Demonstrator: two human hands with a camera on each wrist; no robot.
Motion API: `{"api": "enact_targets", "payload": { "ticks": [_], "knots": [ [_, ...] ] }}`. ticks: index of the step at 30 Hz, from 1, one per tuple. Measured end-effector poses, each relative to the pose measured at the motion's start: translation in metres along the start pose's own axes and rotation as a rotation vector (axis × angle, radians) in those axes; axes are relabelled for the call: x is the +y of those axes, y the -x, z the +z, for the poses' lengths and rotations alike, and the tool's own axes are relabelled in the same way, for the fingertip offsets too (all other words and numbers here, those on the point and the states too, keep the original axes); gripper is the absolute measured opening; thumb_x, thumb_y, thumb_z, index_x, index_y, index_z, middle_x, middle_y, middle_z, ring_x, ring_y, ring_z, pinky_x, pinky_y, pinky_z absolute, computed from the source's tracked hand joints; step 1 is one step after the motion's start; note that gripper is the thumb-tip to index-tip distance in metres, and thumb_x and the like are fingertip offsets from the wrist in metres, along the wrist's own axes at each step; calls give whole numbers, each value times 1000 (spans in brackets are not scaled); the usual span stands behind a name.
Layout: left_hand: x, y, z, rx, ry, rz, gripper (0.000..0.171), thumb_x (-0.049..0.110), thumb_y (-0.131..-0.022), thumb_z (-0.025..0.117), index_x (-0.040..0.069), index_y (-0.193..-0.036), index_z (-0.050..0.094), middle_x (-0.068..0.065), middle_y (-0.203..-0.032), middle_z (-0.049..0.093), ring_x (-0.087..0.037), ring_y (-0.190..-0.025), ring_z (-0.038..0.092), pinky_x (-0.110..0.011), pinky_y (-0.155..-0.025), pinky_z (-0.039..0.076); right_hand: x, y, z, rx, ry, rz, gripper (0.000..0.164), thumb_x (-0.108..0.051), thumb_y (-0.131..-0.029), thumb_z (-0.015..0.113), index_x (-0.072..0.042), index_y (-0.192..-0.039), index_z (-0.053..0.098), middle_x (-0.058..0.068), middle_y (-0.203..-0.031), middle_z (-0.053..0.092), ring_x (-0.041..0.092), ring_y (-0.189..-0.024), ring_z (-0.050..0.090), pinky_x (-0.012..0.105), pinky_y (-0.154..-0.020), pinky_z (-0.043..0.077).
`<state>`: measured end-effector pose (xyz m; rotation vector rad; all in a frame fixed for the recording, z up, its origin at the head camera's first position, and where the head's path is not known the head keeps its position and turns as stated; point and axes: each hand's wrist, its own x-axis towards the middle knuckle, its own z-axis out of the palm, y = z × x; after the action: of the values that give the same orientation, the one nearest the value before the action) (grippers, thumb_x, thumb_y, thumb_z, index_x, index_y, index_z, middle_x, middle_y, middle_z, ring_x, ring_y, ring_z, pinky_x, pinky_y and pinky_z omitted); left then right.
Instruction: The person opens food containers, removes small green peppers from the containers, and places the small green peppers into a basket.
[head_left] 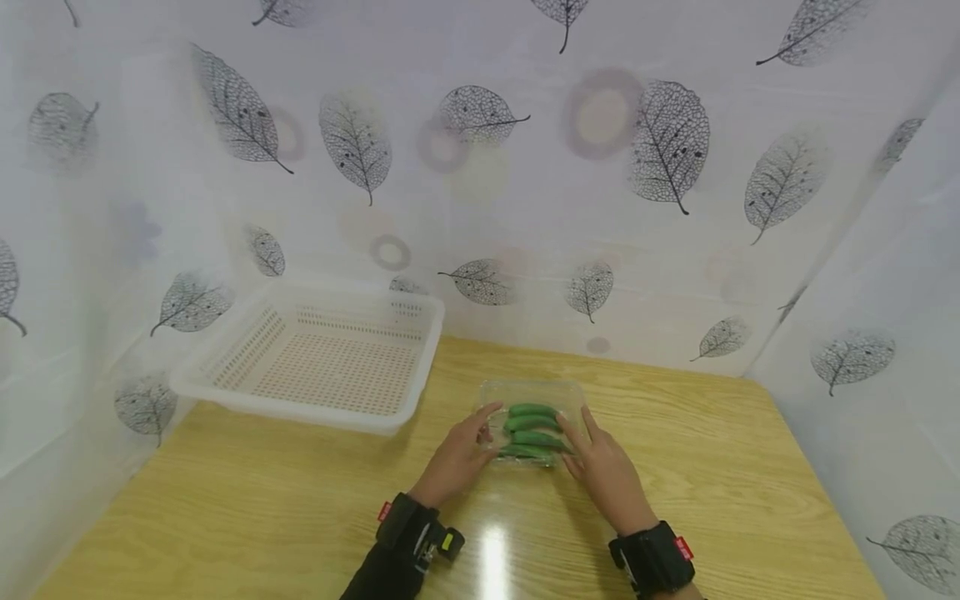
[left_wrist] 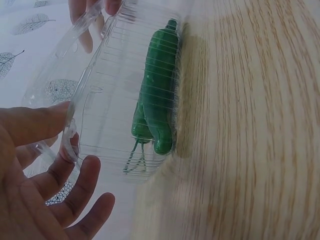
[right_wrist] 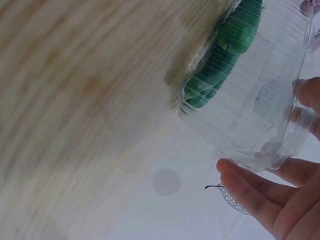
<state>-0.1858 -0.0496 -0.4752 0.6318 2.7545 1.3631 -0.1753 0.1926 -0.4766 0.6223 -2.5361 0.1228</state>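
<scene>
A clear plastic box point(head_left: 572, 393) stands on the table between my two hands. Inside lie several long green vegetables point(head_left: 534, 423), peppers or cucumbers; their exact kind is unclear. My left hand point(head_left: 455, 457) pinches the box's left rim, its thumb point(left_wrist: 45, 120) on the edge and other fingers bent below. At the opposite end, my right hand point(head_left: 606, 475) grips the rim near a corner with thumb and fingers. Another clear curved sheet point(left_wrist: 47, 75), perhaps the lid, shows beyond the rim in the left wrist view; whether it is fastened I cannot tell.
To the left at the back stands a white perforated plastic basket point(head_left: 330, 417). The wooden table point(head_left: 697, 467) ends against a pale curtain point(head_left: 525, 217) with a leaf print, which hangs behind and at both sides.
</scene>
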Motion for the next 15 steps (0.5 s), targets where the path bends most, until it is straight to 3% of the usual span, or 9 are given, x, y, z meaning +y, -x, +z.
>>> {"api": "enact_targets", "payload": {
  "ticks": [15],
  "knots": [
    [-6,-2,0,-41,51,9,65,6,-89,61,13,-146,31,-2,-100,55,-16,-97,54,-31,-80,47,-1,1,-7,-46,-40,-7,70,-2,-71,78,-14,-134,51,30,-132,50,34,-89,63,32,-65,50]
  ]
}}
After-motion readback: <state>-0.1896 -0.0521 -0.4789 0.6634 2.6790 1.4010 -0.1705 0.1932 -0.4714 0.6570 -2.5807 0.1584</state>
